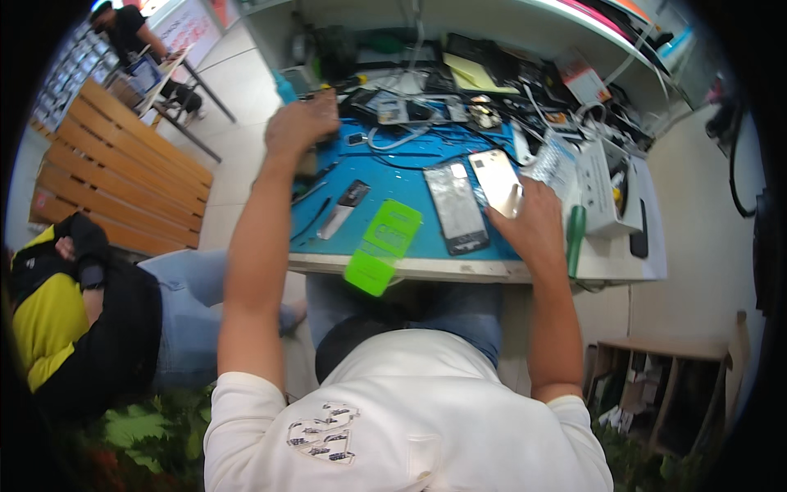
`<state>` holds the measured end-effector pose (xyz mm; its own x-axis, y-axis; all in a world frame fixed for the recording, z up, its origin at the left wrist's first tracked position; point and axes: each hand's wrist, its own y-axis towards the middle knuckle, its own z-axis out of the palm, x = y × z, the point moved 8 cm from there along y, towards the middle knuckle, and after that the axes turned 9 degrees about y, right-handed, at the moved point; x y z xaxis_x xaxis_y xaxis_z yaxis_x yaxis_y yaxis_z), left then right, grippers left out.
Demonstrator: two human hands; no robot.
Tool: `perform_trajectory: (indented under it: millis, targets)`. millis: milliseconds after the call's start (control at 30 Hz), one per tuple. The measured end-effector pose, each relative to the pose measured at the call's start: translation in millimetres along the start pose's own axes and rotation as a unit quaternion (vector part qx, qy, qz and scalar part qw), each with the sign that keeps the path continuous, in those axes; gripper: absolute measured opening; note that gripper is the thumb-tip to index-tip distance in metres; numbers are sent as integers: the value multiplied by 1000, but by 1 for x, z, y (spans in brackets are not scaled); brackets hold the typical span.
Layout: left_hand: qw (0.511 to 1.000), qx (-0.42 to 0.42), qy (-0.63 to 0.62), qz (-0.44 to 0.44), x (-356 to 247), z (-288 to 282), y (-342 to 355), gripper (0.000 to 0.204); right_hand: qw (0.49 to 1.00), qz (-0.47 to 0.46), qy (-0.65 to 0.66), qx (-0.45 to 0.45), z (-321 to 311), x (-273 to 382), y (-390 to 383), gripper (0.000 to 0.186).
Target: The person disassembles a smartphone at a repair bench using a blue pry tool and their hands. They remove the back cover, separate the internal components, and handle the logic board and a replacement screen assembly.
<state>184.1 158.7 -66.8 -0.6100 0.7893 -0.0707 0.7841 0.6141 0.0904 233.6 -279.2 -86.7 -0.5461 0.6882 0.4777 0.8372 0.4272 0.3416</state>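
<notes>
Right hand [533, 217] part-closed, pinching shiny pale-gold rectangular panel [494, 174]; silver-grey rectangular phone body [457, 205] just left: seemingly opened, reassembly not done. Left hand [305, 125] curled, hold unclear.

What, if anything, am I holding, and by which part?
Your right hand holds a shiny pale rectangular panel by its near end; your left hand: can't tell.

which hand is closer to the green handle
Right. The right hand is just left of the green handle; the left hand is across the blue mat, at its far left corner.
</notes>
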Motion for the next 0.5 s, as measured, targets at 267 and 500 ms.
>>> perform_trajectory:
  millis: [267,500]
  targets:
    - [995,-75,-58,-21,26,10,25,100,994,49,93,-17,1,-19,4,85]
    - [987,-63,-143,-38,40,2,0,93,992,9,106,-68,-20,0,-2,85]
